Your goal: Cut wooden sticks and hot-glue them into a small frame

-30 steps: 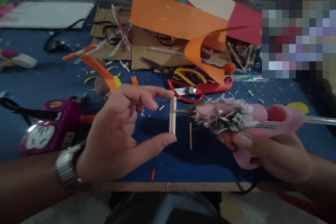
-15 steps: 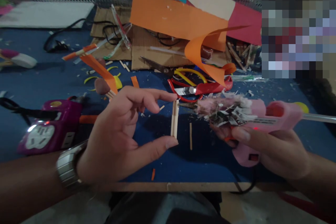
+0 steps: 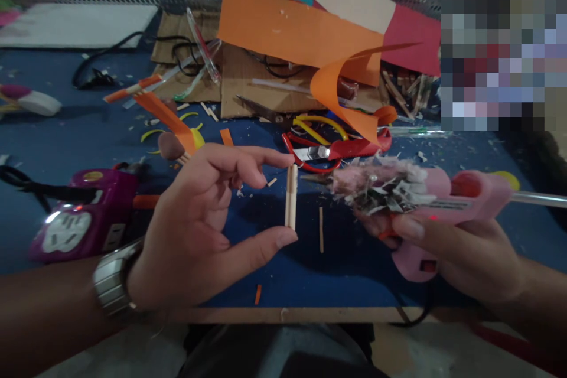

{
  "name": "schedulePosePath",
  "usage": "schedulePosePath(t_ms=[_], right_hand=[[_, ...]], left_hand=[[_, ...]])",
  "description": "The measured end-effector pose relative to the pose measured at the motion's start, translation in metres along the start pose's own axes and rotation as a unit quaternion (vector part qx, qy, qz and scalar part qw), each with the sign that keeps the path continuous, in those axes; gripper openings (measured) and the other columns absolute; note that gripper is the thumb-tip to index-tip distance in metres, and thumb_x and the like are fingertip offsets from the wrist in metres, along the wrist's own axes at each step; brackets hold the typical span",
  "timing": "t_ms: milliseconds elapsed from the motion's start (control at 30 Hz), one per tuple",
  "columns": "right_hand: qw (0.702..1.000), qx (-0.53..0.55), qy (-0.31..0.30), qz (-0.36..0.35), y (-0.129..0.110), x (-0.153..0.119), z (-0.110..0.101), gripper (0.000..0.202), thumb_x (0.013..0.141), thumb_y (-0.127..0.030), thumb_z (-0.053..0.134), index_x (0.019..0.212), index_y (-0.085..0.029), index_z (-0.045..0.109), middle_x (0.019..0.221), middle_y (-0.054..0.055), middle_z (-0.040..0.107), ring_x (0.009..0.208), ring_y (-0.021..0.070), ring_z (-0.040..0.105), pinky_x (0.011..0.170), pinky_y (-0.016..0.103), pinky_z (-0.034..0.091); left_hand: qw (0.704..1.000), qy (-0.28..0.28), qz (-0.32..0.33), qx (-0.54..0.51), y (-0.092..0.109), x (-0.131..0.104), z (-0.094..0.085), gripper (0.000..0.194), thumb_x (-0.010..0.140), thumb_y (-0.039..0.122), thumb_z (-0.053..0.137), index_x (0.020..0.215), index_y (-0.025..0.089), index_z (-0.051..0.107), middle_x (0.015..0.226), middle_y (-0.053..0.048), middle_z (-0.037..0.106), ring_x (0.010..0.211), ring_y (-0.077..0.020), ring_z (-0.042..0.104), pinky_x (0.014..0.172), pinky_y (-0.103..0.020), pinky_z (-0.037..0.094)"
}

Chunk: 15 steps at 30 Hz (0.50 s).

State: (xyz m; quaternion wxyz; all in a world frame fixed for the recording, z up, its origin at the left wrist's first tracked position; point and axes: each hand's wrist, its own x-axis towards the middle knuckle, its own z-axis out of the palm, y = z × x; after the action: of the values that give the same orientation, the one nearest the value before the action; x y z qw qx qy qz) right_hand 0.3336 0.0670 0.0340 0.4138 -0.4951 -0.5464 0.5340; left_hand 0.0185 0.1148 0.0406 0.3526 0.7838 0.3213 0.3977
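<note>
Between the thumb and forefinger of my left hand (image 3: 208,218), a short bundle of thin wooden sticks (image 3: 290,198) is pinched by its two ends, standing roughly upright. My right hand (image 3: 465,248) is wrapped round a pink hot glue gun (image 3: 481,195), with its fingers at the orange trigger. Scraps and strings of dried glue cling to the gun's front. Its nozzle points left and is a small gap away from the sticks. A clear glue stick (image 3: 540,198) sticks out of the gun's back. One loose wooden stick (image 3: 321,230) lies on the blue table below the nozzle.
Behind my hands lie a red utility knife (image 3: 361,147), scissors (image 3: 266,111), orange card (image 3: 296,29) and cardboard (image 3: 248,88). A purple power strip (image 3: 84,212) sits at the left. An orange paper and stick piece (image 3: 163,112) stands behind my left hand.
My left hand has shifted slightly left with the sticks, widening the gap to the nozzle. The glue gun has hardly moved.
</note>
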Motion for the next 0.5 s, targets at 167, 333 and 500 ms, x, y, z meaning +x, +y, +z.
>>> schedulePosePath(t_ms=[167, 333, 500], right_hand=[[1.000, -0.001, -0.010, -0.008, -0.0053, 0.0077, 0.0042, 0.022, 0.094, -0.054, 0.089, 0.113, -0.042, 0.091, 0.073, -0.001, 0.073, 0.058, 0.0178, 0.062, 0.049, 0.027, 0.053], [0.999, -0.006, -0.029, -0.020, -0.0043, 0.0064, 0.0037, 0.009, 0.095, -0.046, 0.088, 0.095, -0.037, 0.091, 0.074, -0.001, 0.074, 0.057, 0.0184, 0.063, 0.046, 0.028, 0.053], [1.000, -0.025, -0.007, -0.006, -0.0015, 0.0000, -0.0004, 0.028, 0.091, -0.043, 0.090, 0.119, -0.044, 0.090, 0.084, -0.001, 0.083, 0.065, 0.0222, 0.073, 0.051, 0.029, 0.061]], left_hand=[[1.000, -0.014, 0.005, 0.006, 0.0001, -0.0008, -0.0003, 0.052, 0.089, 0.025, 0.098, 0.118, 0.028, 0.055, 0.136, -0.010, 0.076, 0.133, -0.0305, 0.078, 0.120, -0.053, 0.068], [1.000, -0.018, 0.011, 0.002, 0.0003, -0.0005, -0.0014, 0.052, 0.089, 0.024, 0.099, 0.117, 0.028, 0.055, 0.136, -0.010, 0.077, 0.132, -0.0306, 0.079, 0.118, -0.052, 0.069], [1.000, -0.012, -0.004, 0.006, 0.0003, -0.0018, -0.0015, 0.051, 0.089, 0.025, 0.098, 0.117, 0.029, 0.056, 0.136, -0.010, 0.078, 0.130, -0.0322, 0.080, 0.117, -0.057, 0.069]])
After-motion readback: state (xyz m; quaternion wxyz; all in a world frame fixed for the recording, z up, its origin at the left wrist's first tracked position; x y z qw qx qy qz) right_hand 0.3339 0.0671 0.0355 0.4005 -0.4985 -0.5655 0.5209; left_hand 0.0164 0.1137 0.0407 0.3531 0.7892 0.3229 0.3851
